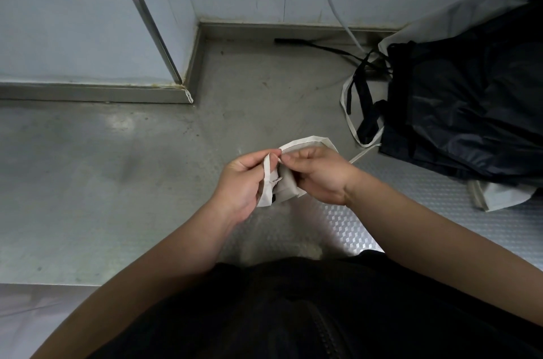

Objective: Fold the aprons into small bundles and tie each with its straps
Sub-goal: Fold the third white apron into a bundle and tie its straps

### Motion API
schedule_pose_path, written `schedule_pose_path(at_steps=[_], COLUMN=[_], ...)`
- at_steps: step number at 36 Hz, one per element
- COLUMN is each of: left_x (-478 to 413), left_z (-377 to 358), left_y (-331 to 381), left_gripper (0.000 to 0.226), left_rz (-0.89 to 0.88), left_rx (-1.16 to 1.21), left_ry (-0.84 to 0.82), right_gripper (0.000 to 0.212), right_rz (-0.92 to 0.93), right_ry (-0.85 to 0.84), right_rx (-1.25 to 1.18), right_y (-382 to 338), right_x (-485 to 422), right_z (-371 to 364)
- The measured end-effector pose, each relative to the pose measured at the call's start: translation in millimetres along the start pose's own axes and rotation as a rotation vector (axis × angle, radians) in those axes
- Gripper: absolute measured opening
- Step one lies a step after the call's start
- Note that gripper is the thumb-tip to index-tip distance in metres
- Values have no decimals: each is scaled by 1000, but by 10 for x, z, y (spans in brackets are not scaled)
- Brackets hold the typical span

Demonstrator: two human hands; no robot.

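Grey floor (pixel 117 182) meets pale walls (pixel 73 20) at a metal skirting (pixel 88 92) that steps round a corner. Bare floor lies to the left; a pile (pixel 470 94) of dark and white aprons crowds the right edge. A small white bundle (pixel 286 182) sits mid-air at centre: the left hand (pixel 241 182) pinches its strap (pixel 267 179), the right hand (pixel 320 173) grips the bundle
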State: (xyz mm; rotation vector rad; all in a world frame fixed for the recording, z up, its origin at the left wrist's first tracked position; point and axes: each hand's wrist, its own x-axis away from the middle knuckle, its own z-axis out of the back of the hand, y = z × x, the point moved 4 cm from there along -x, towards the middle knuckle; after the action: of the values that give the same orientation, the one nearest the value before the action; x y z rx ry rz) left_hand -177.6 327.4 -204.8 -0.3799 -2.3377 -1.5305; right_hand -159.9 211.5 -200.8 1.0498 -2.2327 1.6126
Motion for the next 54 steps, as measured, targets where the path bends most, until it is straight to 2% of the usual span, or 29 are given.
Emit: schedule_pose_path(at_steps=[5,9,13,18,22,24,28,33,40,42,46,49,51,54], left_x=[1,-9,-14,-20,-33,-37,-30,6,74,111,198,247,273,289], left_z=[9,5,39,21,11,2,10,26,67,105,143,131,131,150], left_y=[-3,-1,0,-10,-34,-20,0,-1,-29,-51,-148,-208,-245,-272], left_gripper=[19,32,17,16,18,16,18,18,19,20,21,20,20,17], left_rz=[-12,-21,-19,-16,4,-4,-14,-18,-24,-46,-83,-94,-99,-93], left_rx=[-4,-4,-9,-48,-97,-94,-67,2,-22,-79,-182,-221,-223,-176], left_ry=[2,-5,23,18,9,8,50,113,186,216,253,243,237,225], right_gripper=[23,26,23,11,25,15,18,20,27,26,13,29,32,27], right_rz=[16,47,104,130,123,161,229,319,339,341,285,184,117,86], right_ry=[19,80,135,214,193,228,313,428,534,552,621,666,671,651], right_rx=[-11,-87,-128,-83,-35,-45,-120,-63,-95,-18,488,744,717,483], right_y=[-58,-70,-87,-71,-49,-59,-57,-20,100,123,194,261,301,392], right_x=[28,28,41,19,13,31,56,45,63,93,166,212,210,183], right_z=[-33,-63,-82,-45,-46,-40,-5,57,115,96,92,78,77,44])
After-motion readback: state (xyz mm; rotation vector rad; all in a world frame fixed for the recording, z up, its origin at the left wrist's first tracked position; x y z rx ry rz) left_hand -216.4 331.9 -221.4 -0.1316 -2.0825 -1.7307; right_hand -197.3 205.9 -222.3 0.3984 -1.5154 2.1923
